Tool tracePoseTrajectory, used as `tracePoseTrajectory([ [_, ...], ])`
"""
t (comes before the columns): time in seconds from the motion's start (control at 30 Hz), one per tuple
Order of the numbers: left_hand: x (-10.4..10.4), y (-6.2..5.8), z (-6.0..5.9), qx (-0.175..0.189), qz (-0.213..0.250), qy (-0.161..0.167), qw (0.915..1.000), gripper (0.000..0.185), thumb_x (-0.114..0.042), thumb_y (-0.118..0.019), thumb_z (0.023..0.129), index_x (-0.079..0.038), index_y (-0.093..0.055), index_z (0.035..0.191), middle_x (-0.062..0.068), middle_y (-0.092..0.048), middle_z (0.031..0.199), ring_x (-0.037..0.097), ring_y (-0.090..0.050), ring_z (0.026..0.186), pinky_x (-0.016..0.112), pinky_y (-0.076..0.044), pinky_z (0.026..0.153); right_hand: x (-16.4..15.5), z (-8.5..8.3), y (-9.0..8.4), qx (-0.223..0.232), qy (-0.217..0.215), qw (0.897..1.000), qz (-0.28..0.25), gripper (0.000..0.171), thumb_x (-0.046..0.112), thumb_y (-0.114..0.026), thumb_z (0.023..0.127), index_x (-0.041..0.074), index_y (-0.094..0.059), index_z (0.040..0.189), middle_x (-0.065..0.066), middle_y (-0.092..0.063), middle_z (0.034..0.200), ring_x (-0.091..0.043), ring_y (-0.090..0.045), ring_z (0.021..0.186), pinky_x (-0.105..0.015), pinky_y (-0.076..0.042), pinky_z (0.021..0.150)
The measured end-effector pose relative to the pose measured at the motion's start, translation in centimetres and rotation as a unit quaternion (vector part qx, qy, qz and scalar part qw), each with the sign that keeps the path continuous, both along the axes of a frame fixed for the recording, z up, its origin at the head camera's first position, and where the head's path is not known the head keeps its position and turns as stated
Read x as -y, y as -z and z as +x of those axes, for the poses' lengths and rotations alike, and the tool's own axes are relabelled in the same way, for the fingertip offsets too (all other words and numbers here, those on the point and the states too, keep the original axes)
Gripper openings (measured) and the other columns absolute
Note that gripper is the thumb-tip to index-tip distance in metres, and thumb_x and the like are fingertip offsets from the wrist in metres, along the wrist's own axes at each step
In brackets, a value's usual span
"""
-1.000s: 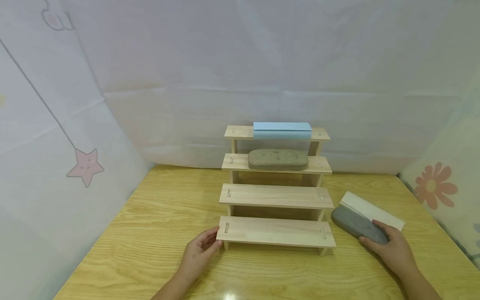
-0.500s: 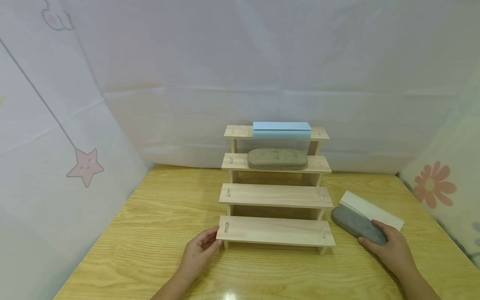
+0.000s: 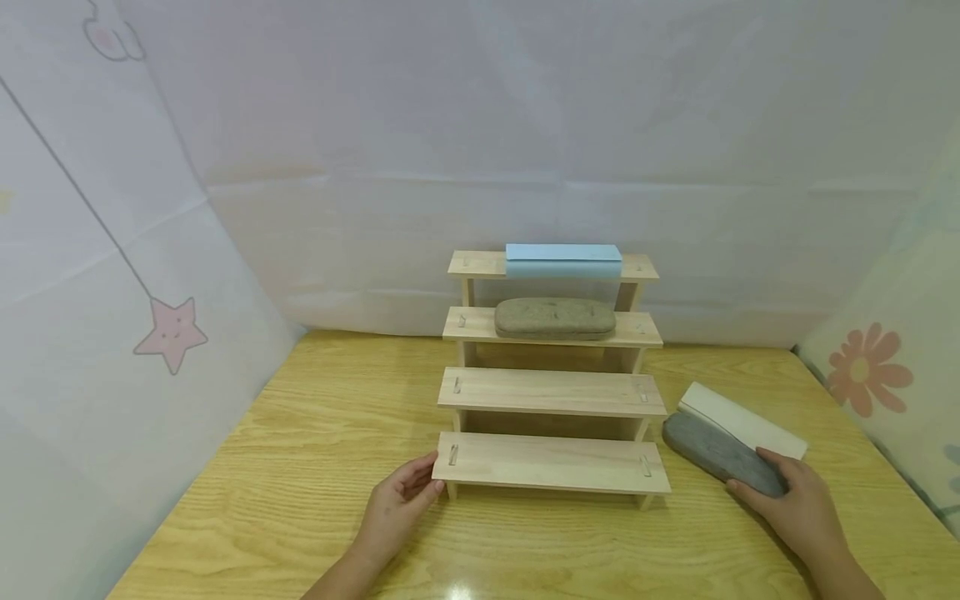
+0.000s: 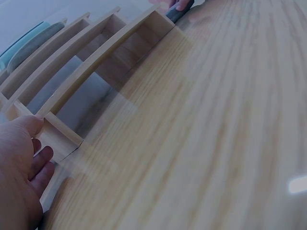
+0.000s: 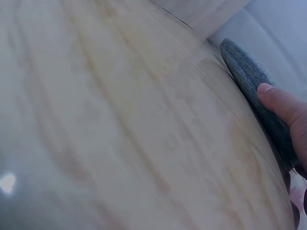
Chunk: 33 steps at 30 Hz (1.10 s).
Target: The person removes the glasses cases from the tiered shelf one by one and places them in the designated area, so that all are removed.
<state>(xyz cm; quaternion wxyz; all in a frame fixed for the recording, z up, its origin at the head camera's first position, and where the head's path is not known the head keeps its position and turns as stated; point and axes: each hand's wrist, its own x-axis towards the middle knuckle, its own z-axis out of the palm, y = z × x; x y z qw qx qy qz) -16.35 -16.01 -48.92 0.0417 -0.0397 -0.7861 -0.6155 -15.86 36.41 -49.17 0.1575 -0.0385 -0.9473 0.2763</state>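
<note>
A four-tier wooden display stand (image 3: 552, 461) stands on the table. My left hand (image 3: 393, 512) holds the left end of its lowest tier; in the left wrist view the thumb (image 4: 31, 125) touches the tier's corner, with the other fingers curled below. At the right, my right hand (image 3: 798, 508) grips the near end of a grey glasses case (image 3: 716, 450), which lies slanted on the table. The right wrist view shows the thumb (image 5: 278, 103) along the side of the case. A cream glasses case (image 3: 750, 421) lies right behind it.
On the top tier sits a light blue case (image 3: 564, 261). A brownish-green glasses case (image 3: 555, 318) rests on the tier below it. The wooden table (image 3: 315, 417) meets a pale cloth backdrop (image 3: 375, 208) at the back and sides.
My right hand has slid a little toward the near end of the grey glasses case, which stays about where it was. My left hand and the stand have not moved.
</note>
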Motion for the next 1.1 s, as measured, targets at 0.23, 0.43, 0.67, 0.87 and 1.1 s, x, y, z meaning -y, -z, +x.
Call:
tracePoseTrajectory([
  [0.23, 0.0, 0.0, 0.0, 0.004, 0.004, 0.000, 1.0000, 0.041, -0.011, -0.072, 0.088, -0.005, -0.063, 0.127, 0.015, -0.066, 0.128, 0.024, -0.066, 0.113, 0.018, -0.053, 0.091, -0.2, 0.2, -0.1, 0.005, 0.019, 1.000, 0.006, 0.075, 0.040, -0.079, 0.082, -0.011, -0.051, 0.130, -0.044, -0.045, 0.125, -0.059, -0.043, 0.110, -0.068, -0.039, 0.086],
  [0.43, 0.0, -0.1, 0.0, 0.003, 0.002, 0.000, 1.0000, 0.041, -0.012, -0.073, 0.088, -0.005, -0.063, 0.127, 0.014, -0.065, 0.129, 0.025, -0.065, 0.114, 0.017, -0.053, 0.091, -0.5, 0.3, -0.2, 0.006, 0.028, 0.999, 0.015, 0.075, 0.042, -0.077, 0.082, -0.010, -0.051, 0.130, -0.046, -0.041, 0.126, -0.061, -0.039, 0.112, -0.070, -0.037, 0.087],
  [0.67, 0.0, 0.0, -0.1, 0.002, 0.001, 0.000, 1.0000, 0.040, -0.010, -0.073, 0.088, -0.004, -0.063, 0.127, 0.015, -0.065, 0.129, 0.021, -0.066, 0.112, 0.017, -0.053, 0.091, -0.9, 0.2, -0.1, 0.024, 0.036, 0.999, 0.017, 0.078, 0.046, -0.074, 0.084, -0.010, -0.049, 0.133, -0.044, -0.039, 0.129, -0.061, -0.037, 0.114, -0.069, -0.035, 0.090],
  [0.87, 0.0, 0.0, 0.0, 0.001, 0.000, 0.000, 1.0000, 0.040, -0.010, -0.072, 0.088, -0.004, -0.063, 0.127, 0.015, -0.065, 0.128, 0.024, -0.066, 0.113, 0.019, -0.054, 0.091, -1.2, 0.5, -0.1, 0.027, 0.047, 0.998, 0.017, 0.081, 0.047, -0.074, 0.085, -0.013, -0.048, 0.133, -0.043, -0.042, 0.127, -0.059, -0.039, 0.113, -0.068, -0.037, 0.088],
  [1.1, 0.0, 0.0, -0.1, 0.001, -0.003, -0.001, 1.0000, 0.040, -0.010, -0.072, 0.088, -0.004, -0.063, 0.127, 0.016, -0.066, 0.127, 0.026, -0.066, 0.112, 0.022, -0.055, 0.091, -1.9, 0.3, -0.2, 0.028, 0.055, 0.998, 0.005, 0.081, 0.046, -0.073, 0.085, -0.014, -0.047, 0.133, -0.044, -0.043, 0.127, -0.059, -0.038, 0.114, -0.069, -0.036, 0.090],
])
